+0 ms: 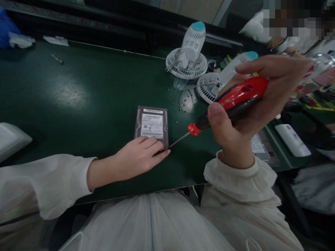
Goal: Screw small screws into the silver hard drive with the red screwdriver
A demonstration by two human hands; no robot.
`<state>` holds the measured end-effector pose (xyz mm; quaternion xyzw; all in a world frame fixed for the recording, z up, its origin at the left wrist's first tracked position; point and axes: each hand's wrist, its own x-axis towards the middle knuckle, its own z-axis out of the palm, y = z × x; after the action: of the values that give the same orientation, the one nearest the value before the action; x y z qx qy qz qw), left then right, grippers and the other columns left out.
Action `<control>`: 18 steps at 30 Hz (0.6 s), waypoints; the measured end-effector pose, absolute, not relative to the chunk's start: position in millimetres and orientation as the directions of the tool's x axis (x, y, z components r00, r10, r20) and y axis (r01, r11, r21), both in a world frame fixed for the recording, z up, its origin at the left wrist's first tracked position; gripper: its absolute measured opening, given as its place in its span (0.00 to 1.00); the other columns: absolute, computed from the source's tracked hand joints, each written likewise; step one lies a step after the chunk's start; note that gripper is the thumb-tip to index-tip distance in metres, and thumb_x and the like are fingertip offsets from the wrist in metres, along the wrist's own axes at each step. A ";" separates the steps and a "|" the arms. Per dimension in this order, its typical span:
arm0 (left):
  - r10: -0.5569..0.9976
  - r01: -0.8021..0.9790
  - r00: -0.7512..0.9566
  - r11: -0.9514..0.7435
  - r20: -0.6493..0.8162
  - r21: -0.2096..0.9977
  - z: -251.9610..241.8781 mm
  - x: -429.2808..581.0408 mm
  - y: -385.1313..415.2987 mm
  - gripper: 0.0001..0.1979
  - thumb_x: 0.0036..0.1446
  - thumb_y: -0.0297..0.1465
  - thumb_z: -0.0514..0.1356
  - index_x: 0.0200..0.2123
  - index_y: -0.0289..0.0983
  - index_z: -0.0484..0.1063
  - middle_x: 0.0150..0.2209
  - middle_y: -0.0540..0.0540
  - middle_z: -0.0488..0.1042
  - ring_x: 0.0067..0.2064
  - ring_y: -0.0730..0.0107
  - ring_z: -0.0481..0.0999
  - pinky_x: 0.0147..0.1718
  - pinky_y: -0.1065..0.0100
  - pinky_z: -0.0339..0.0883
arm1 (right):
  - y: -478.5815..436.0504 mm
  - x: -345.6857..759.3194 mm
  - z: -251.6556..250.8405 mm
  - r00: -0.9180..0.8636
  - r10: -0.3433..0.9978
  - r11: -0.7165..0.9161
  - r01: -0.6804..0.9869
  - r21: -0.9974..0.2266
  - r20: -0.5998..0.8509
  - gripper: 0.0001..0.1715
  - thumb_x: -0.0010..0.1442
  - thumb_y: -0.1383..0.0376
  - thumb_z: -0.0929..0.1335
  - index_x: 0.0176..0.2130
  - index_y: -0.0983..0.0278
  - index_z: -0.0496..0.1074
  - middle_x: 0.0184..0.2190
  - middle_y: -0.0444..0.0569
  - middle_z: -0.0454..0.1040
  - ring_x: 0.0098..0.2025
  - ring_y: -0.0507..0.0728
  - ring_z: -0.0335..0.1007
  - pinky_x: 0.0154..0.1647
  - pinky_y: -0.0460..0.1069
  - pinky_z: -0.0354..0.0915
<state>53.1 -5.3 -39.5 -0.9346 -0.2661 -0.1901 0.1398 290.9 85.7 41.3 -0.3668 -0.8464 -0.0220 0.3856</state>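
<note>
A hard drive [152,122] with a white label lies on the dark green table, its near edge hidden under my left hand [138,155]. The fingers of that hand curl over the edge, gripping the drive, with the thumb stretched toward its near right corner. In my right hand [238,125] is a screwdriver [237,97] with a red and black handle, held at a slant. Its thin shaft points down and left. The tip ends at the drive's near right corner, beside my left thumb; whether it touches a screw I cannot tell.
Several tiny screws [185,104] lie scattered beyond the drive. White fans [186,64] stand behind them. A white box-shaped object [292,140] and another drive [259,144] lie to the right. At the left edge sits a white object [13,141]. Another person is at the upper right.
</note>
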 end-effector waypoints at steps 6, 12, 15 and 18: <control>0.446 0.551 0.792 -0.816 0.417 -0.175 -38.4 52.4 -5.8 0.16 0.66 0.21 0.61 0.56 0.34 0.76 0.42 0.43 0.78 0.40 0.63 0.77 0.37 0.63 0.71 | 75.5 286.8 68.9 -0.330 0.419 0.833 0.510 -0.214 0.846 0.17 0.68 0.53 0.66 0.39 0.62 0.77 0.34 0.47 0.76 0.34 0.51 0.66 0.45 0.53 0.63; 0.445 0.557 0.786 -0.811 0.430 -0.180 -38.2 53.3 -5.0 0.16 0.66 0.20 0.60 0.55 0.34 0.76 0.42 0.44 0.78 0.39 0.63 0.77 0.37 0.63 0.72 | 74.5 297.7 80.8 -0.536 0.458 0.868 0.443 -0.227 0.709 0.30 0.69 0.50 0.60 0.57 0.62 0.77 0.49 0.51 0.78 0.43 0.54 0.72 0.50 0.54 0.65; 0.442 0.558 0.786 -0.809 0.432 -0.186 -38.6 53.2 -4.7 0.16 0.66 0.20 0.60 0.55 0.34 0.76 0.41 0.44 0.78 0.39 0.63 0.77 0.37 0.63 0.71 | 72.9 298.8 83.1 -0.498 0.487 0.834 0.508 -0.213 0.717 0.23 0.69 0.53 0.64 0.51 0.64 0.80 0.44 0.51 0.80 0.41 0.53 0.72 0.46 0.53 0.64; 0.441 0.557 0.787 -0.808 0.432 -0.189 -38.6 53.1 -4.6 0.15 0.67 0.21 0.60 0.55 0.34 0.76 0.41 0.44 0.78 0.39 0.64 0.77 0.37 0.63 0.71 | 71.5 299.9 83.7 -0.502 0.465 0.855 0.467 -0.224 0.729 0.23 0.66 0.55 0.66 0.53 0.64 0.79 0.42 0.51 0.79 0.34 0.52 0.68 0.43 0.52 0.66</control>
<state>53.1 -4.6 -38.6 -0.9323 -0.2677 -0.1870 0.1552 299.9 71.5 83.7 -0.2690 -0.8666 -0.0011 0.4204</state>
